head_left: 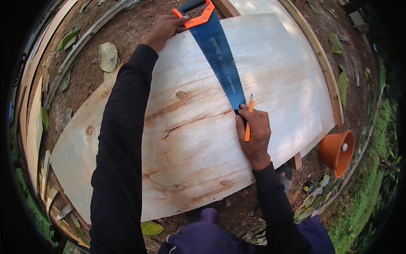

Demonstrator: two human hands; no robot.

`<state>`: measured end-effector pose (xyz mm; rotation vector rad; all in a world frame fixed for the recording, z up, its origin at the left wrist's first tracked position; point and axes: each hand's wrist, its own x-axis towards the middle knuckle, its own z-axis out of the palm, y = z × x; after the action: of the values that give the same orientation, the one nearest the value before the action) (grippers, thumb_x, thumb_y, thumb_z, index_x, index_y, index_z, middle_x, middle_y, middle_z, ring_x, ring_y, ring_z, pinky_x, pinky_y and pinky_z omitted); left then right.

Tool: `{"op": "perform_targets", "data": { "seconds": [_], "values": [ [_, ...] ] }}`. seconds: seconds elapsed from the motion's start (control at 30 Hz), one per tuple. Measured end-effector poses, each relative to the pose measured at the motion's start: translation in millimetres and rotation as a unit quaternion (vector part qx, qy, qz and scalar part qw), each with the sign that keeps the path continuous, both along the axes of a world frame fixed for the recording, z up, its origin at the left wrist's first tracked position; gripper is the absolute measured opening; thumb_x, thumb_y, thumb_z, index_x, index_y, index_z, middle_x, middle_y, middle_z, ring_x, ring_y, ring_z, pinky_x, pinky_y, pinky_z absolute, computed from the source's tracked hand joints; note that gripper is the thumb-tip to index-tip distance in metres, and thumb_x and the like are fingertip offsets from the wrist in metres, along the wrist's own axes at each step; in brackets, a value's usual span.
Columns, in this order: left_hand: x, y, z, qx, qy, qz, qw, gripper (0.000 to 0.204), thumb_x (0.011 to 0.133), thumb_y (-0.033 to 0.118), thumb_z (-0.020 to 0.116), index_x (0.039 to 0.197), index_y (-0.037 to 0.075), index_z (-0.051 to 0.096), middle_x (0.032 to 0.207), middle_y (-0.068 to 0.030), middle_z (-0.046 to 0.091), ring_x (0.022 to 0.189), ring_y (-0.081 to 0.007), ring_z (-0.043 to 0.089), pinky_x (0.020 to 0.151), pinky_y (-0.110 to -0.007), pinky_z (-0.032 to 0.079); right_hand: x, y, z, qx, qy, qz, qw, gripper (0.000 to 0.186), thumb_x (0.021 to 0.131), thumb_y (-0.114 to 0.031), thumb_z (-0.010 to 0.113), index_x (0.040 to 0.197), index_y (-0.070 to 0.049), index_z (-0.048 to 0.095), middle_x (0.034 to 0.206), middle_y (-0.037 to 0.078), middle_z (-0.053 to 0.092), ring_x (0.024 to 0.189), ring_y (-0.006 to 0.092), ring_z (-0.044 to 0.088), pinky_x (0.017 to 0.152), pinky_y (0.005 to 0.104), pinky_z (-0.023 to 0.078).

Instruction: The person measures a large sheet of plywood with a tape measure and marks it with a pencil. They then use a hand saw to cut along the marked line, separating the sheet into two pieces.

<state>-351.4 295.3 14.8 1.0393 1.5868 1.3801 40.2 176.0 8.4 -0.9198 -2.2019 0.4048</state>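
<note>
Lying diagonally across pale knotty plywood sheet point(198, 139): blue-bladed handsaw with orange handle point(220, 59), long axis running far-left to near-right. Left hand point(163, 29) curled at handle end; right hand point(253, 133) pinning blade tip, gripping orange pencil point(248, 116) alongside, nearer the body.

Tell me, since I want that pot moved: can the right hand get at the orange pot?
Probably not freely: the right hand holds a pencil and pins the saw; the pot lies unobstructed beyond the plywood.

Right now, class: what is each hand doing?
Left hand: resting on the handsaw near its orange handle; grip cannot be told.
Right hand: closed on an orange pencil.
</note>
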Motion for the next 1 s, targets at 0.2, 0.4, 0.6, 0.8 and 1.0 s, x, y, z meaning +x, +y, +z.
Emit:
{"op": "perform_targets", "data": {
  "seconds": [0.2,0.4,0.6,0.8,1.0],
  "values": [
    [-3.1,0.3,-0.9,-0.022,-0.009,-0.001,1.000,0.037,0.100,0.030,0.074,0.110,-0.005,0.074,0.092,-0.0057,0.072,0.079,-0.0095,0.066,0.070,-0.025,0.054,-0.6,1.1,-1.5,-0.001,0.009,0.002,1.000,0.030,0.084,0.002,0.078,0.112,-0.005,0.071,0.115,0.011,0.076,0.099,0.0299,0.066,0.090,0.0396,0.052],
    [4.6,-0.2,3.4,-0.019,0.006,0.014,1.000,0.038,0.099,0.029,0.076,0.110,-0.007,0.074,0.091,-0.0056,0.072,0.078,-0.0088,0.067,0.067,-0.024,0.055,0.1,0.3,-1.4,-0.024,0.023,-0.006,0.999,0.028,0.085,0.003,0.077,0.111,-0.005,0.071,0.113,0.011,0.076,0.101,0.0311,0.066,0.089,0.0407,0.053],
    [-0.3,0.1,-1.4,-0.020,-0.013,0.006,1.000,0.040,0.098,0.030,0.077,0.112,-0.007,0.073,0.093,-0.0069,0.072,0.079,-0.0092,0.068,0.067,-0.024,0.056,-0.6,1.4,-0.6,-0.014,0.018,-0.006,1.000,0.027,0.086,0.003,0.075,0.111,-0.005,0.070,0.113,0.011,0.075,0.100,0.0316,0.066,0.088,0.0416,0.054],
    [-0.4,1.5,-2.5,-0.018,-0.001,0.015,1.000,0.040,0.098,0.030,0.077,0.113,-0.007,0.073,0.093,-0.0071,0.071,0.078,-0.0098,0.068,0.066,-0.024,0.057,0.6,1.9,1.5,-0.031,0.029,0.002,0.999,0.026,0.087,0.004,0.074,0.111,-0.005,0.070,0.112,0.011,0.075,0.098,0.0313,0.066,0.086,0.0402,0.055],
    [0.7,-2.8,2.1,-0.025,-0.009,0.008,1.000,0.038,0.100,0.031,0.075,0.111,-0.005,0.074,0.090,-0.0064,0.071,0.076,-0.0099,0.068,0.064,-0.025,0.057,5.1,4.2,2.3,-0.090,0.057,0.009,0.994,0.026,0.087,0.006,0.073,0.110,-0.005,0.072,0.111,0.011,0.077,0.097,0.0295,0.067,0.084,0.0378,0.057]
  ]
}}
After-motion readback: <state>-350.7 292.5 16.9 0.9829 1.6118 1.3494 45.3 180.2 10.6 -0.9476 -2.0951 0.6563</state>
